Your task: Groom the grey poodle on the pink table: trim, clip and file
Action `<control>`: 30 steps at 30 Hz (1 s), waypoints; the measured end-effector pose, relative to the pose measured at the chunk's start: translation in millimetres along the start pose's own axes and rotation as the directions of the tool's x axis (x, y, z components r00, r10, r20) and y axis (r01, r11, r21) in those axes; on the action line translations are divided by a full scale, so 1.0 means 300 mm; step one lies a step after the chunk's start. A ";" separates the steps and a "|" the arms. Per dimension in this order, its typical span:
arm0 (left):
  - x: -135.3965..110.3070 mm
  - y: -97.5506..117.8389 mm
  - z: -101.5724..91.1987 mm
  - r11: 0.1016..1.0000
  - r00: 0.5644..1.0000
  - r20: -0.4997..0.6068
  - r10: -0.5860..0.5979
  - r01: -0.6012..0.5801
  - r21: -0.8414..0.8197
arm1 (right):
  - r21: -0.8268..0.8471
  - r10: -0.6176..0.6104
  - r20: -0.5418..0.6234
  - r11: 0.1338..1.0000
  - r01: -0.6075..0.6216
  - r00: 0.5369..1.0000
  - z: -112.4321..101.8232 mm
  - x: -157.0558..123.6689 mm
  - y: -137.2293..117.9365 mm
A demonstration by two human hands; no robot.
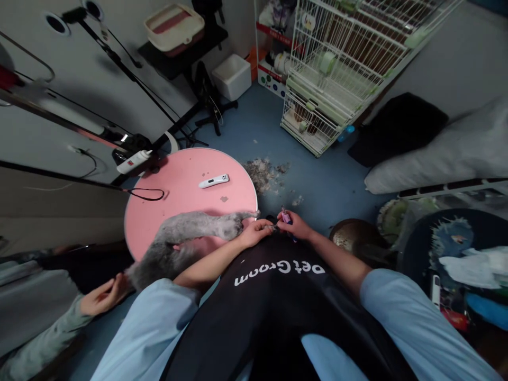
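Observation:
A grey, close-shorn cat [186, 226] lies on its side along the near edge of a round pink table [190, 164]. My left hand [256, 233] is closed around one of its paws, past the table's right edge. Close beside it, my right hand [293, 226] grips a small pink and purple tool [286, 217], mostly covered by my fingers; its exact kind is unclear. On the tabletop lies a white hair clipper [214, 181], with tufts of fur around it. A co-worker's hand [103, 297] touches the cat's far end at the lower left.
Loose fur [262, 174] is heaped on the blue floor right of the table. A white wire cage [329, 69] stands beyond it. A black cord loop [153, 194] hangs over the table's left side, near a white bottle [134, 162]. A cluttered dark stool [416, 238] is at right.

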State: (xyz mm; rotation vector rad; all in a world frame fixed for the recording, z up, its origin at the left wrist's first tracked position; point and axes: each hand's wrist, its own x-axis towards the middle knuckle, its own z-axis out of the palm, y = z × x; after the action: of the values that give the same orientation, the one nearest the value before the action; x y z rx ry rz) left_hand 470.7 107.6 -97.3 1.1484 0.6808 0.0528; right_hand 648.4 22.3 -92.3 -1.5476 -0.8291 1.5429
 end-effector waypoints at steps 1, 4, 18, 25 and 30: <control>0.002 0.003 0.003 1.000 1.000 -0.004 -0.002 0.002 -0.004 | 0.046 0.007 -0.010 0.999 -0.006 1.000 0.005 -0.003 -0.003; 0.005 0.010 0.012 1.000 1.000 -0.011 -0.026 0.026 -0.006 | 0.078 -0.005 -0.067 0.997 0.011 0.998 0.015 -0.003 -0.005; 0.029 0.089 0.019 0.968 0.980 0.032 -0.196 0.199 -0.155 | -0.699 -0.252 -0.114 0.708 0.103 0.961 -0.024 -0.028 -0.007; 0.028 0.147 0.011 0.956 0.987 -0.006 -0.162 0.155 -0.248 | -0.716 -0.309 -0.151 0.689 0.112 0.939 0.000 -0.048 0.017; 0.060 0.079 0.000 0.983 0.989 -0.106 -0.102 0.084 -0.162 | -0.425 -0.180 -0.262 0.904 0.054 0.948 0.022 -0.026 0.033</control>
State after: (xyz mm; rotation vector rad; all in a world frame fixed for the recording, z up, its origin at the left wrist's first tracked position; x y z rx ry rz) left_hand 492.0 124.7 -85.7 0.9658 0.8168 0.0916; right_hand 640.7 11.2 -96.7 -1.9339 -1.1000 1.0495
